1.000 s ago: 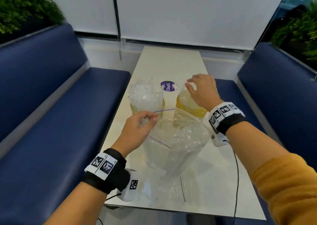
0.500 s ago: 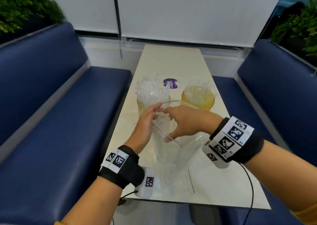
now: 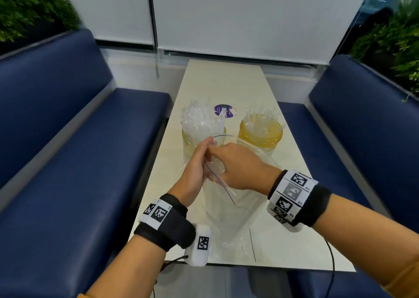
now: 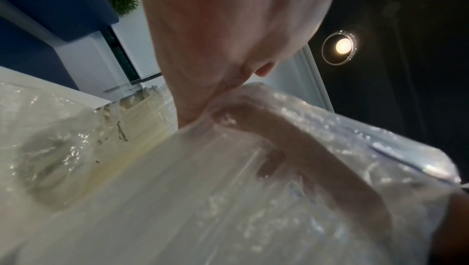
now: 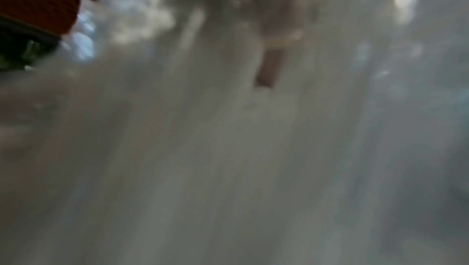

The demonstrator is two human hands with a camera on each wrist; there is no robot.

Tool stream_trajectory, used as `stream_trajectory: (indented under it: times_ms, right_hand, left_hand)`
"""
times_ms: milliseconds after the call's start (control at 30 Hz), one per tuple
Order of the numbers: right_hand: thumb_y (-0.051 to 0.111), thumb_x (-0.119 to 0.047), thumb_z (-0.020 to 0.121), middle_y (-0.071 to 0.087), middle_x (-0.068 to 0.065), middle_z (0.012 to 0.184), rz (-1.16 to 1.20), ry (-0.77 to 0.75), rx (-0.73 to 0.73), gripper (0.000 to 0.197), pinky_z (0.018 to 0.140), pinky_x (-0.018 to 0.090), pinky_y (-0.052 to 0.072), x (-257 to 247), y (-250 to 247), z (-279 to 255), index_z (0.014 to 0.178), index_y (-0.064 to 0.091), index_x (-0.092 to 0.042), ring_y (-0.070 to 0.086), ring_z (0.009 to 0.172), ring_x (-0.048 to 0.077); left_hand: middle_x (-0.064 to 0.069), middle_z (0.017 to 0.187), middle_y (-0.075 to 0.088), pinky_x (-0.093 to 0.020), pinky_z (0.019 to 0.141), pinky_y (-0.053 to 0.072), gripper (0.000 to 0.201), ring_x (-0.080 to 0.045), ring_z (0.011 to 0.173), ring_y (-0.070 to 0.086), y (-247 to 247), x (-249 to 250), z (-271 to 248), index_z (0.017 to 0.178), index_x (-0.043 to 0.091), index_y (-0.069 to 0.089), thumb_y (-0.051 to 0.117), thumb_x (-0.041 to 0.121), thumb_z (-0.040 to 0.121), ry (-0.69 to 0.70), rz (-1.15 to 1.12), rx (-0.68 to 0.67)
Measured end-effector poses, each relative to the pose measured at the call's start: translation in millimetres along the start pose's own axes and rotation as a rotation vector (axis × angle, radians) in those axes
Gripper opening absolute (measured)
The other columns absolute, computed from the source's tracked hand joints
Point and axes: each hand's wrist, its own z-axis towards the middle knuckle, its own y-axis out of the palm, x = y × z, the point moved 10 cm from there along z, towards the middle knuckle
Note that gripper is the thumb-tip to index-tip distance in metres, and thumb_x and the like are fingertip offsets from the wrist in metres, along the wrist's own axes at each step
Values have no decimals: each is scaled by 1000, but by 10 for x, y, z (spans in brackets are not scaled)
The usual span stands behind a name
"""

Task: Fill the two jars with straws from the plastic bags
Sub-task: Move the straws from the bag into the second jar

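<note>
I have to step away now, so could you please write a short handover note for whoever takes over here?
Left hand pinches the mouth of the clear plastic bag, holding it open. Right hand reaches into that bag; its fingers are hidden, so the grip is unclear.
Both jars stand on the table beyond the bag.
Done: left jar packed with wrapped straws.
Left: right jar holds fewer; keep filling it.
</note>
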Motion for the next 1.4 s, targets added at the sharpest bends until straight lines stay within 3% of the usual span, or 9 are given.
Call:
stream_trajectory:
  times_ms: [167, 233, 467, 567, 733, 933, 1100, 1267, 1400]
  right_hand:
    - [58, -40, 91, 71, -1, 98, -16, -33, 31, 24, 71, 40, 55, 20, -100, -33, 110, 62, -27, 67, 86, 25]
    - [56, -43, 93, 71, -5, 101, 9, -22, 82, 28, 70, 36, 54, 52, -221, -48, 115, 62, -27, 67, 88, 20]
    - [61, -43, 92, 63, -3, 81, 107, 88, 239, 26, 64, 30, 48, 190, -752, 39, 104, 64, -20, 62, 73, 18]
    - [63, -41, 92, 62, -2, 80, 140, 57, 296, 27, 64, 28, 49, 19, -903, 83, 104, 66, -17, 58, 71, 16]
    - [69, -42, 88, 61, -4, 75, 295, 65, 414, 28, 64, 31, 54, -121, -1067, 63, 105, 63, -21, 59, 66, 16]
    - [90, -54, 59, 55, -15, 109, 797, 336, 488, 88, 85, 20, 49, 122, -780, -58, 129, 43, -30, 56, 102, 3]
    - [86, -30, 76, 71, -4, 92, 905, 377, 433, 35, 75, 28, 58, 79, -383, -12, 96, 62, -16, 71, 86, 14]
    - [79, -17, 82, 65, -8, 78, 967, 354, 510, 26, 58, 14, 49, 88, -623, 6, 82, 56, -29, 65, 70, 7]
    - [76, -13, 80, 74, 12, 81, 1003, 231, 604, 15, 76, 40, 60, 136, -1387, -14, 89, 67, -5, 72, 82, 28]
  left_hand:
    - [4, 141, 58, -16, 91, 53, 42, -11, 133, 53, -12, 102, -52, 146, 23, 50, 36, 37, 109, 130, 212, -30]
    - [5, 140, 60, -25, 109, 46, 40, -9, 132, 53, -31, 174, -91, 144, 24, 54, 40, 37, 108, 184, 256, -30]
    - [18, 140, 54, -24, 104, 45, 92, 8, 125, 51, -5, 190, -148, 142, 31, 49, 86, 60, 64, 237, 561, -110]
    - [16, 123, 64, -8, 86, 44, 74, 13, 109, 56, 48, 299, -157, 124, 30, 60, 94, 49, 62, 302, 588, -16]
    - [0, 98, 76, -45, 81, 61, 39, -18, 94, 72, -36, 372, -103, 100, 19, 70, 89, 36, 71, 357, 439, 165]
    - [3, 94, 78, -42, 79, 62, 18, -10, 91, 74, 27, 523, -155, 101, 28, 73, 74, 22, 85, 481, 469, 209]
    - [3, 97, 74, -20, 73, 57, 22, 3, 86, 71, 61, 495, -128, 115, 12, 67, 66, 4, 94, 486, 404, 206]
    - [6, 78, 74, -23, 59, 55, 20, -7, 71, 71, 2, 283, -41, 91, 15, 70, 85, 15, 78, 338, 365, 136]
    - [0, 92, 75, -39, 77, 62, 44, -17, 85, 73, -90, 81, -33, 94, 16, 71, 97, 28, 61, 252, 374, 147]
